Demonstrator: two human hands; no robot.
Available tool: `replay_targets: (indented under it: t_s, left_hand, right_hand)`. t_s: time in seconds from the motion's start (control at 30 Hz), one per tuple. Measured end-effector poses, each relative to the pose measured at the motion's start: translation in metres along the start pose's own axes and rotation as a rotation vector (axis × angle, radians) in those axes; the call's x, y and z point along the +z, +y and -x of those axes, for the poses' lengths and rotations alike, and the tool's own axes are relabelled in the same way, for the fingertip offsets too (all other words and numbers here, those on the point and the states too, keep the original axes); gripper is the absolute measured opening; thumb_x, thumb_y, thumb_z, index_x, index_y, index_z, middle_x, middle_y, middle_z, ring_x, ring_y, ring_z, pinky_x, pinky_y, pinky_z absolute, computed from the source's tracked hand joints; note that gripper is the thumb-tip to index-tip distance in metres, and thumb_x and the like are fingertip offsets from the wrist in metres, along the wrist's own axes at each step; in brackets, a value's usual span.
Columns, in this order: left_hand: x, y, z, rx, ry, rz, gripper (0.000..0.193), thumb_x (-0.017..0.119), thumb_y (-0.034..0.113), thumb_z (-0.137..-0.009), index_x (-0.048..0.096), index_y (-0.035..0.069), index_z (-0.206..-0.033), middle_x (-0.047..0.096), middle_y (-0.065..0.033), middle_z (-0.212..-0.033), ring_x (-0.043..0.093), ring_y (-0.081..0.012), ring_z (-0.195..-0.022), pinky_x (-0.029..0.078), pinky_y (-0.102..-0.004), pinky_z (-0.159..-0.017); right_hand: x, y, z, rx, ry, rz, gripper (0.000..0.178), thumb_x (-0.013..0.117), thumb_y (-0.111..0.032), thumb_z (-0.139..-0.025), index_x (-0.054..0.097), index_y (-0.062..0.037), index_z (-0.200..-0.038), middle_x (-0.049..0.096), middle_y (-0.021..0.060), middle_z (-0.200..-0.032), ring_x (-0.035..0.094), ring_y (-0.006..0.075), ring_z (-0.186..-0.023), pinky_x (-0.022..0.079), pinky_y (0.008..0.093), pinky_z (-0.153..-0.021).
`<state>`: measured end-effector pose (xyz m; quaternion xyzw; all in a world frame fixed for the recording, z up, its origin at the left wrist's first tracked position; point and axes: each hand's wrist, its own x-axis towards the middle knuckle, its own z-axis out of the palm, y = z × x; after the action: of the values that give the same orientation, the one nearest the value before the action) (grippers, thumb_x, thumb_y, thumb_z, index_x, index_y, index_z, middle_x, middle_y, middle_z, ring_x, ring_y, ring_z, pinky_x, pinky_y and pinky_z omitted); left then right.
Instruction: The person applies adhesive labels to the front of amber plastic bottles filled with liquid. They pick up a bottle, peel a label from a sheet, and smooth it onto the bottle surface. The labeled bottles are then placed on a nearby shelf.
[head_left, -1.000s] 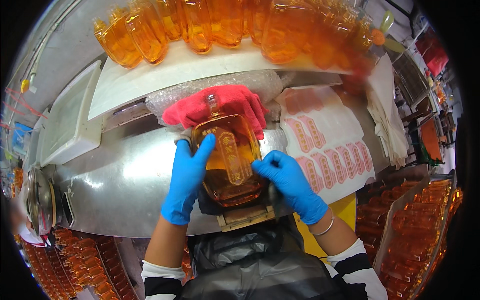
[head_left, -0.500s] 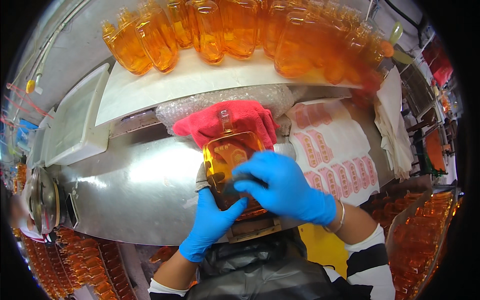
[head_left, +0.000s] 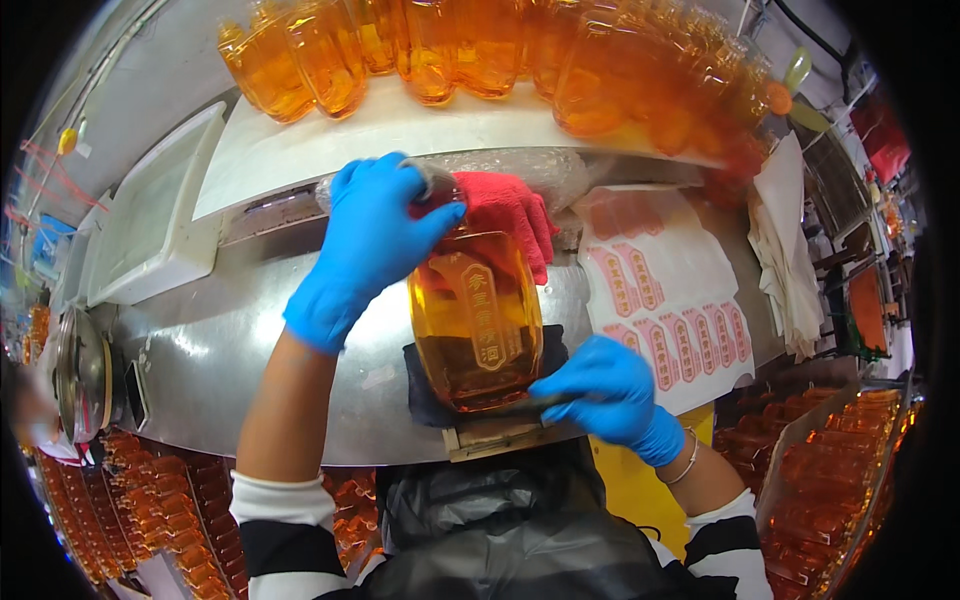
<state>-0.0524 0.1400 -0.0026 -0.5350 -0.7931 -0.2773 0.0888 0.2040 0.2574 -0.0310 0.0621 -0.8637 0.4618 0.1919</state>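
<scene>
An amber glass bottle [head_left: 440,320] with a long gold-edged label [head_left: 485,310] lies on its back, its neck away from me. My blue-gloved left hand [head_left: 385,215] closes round its neck, which the fingers mostly hide. Under the neck lies a red towel [head_left: 510,215], and under the body a dark cloth [head_left: 425,385]. Beside the bottle's lower right corner my gloved right hand [head_left: 605,388] is closed on a thin, dark, flat piece that I cannot make out.
Many amber bottles [head_left: 430,50] stand on the white-covered shelf [head_left: 380,130] ahead. Label sheets [head_left: 670,290] lie at the right of the metal table [head_left: 270,370]. A white tub [head_left: 160,210] is at the left. More bottles [head_left: 830,470] fill the lower right.
My left hand has gone from the bottle's lower left side up to its neck. My right hand has moved off the label to the lower right corner, leaving the label in plain view.
</scene>
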Motion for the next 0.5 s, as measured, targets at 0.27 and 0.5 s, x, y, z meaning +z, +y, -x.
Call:
replay_targets:
  t_s: [0.27,0.5]
  left_hand:
    - [-0.064,0.029,0.063,-0.058,0.013,0.689,0.019,0.072,0.009,-0.071,0.058,0.003,-0.082,0.060,-0.0048,-0.080,0.057,-0.0162,-0.074,0.045,-0.0274,-0.069]
    - [-0.217,0.040,0.255,-0.464,0.697,0.562,0.040,0.072,0.016,-0.069,0.055,0.000,-0.102,0.059,-0.0106,-0.093,0.059,-0.0200,-0.085,0.049,-0.0313,-0.076]
  right_hand:
    - [0.002,0.032,0.050,0.340,0.604,-0.553,0.020,0.059,-0.019,-0.085,0.057,-0.0016,-0.095,0.056,0.0036,-0.092,0.053,0.0125,-0.084,0.043,0.0250,-0.079]
    - [-0.002,0.044,0.038,0.582,0.574,-0.799,0.036,0.049,-0.030,-0.092,0.051,-0.0104,-0.122,0.057,0.0019,-0.114,0.054,0.0127,-0.099,0.041,0.0292,-0.086]
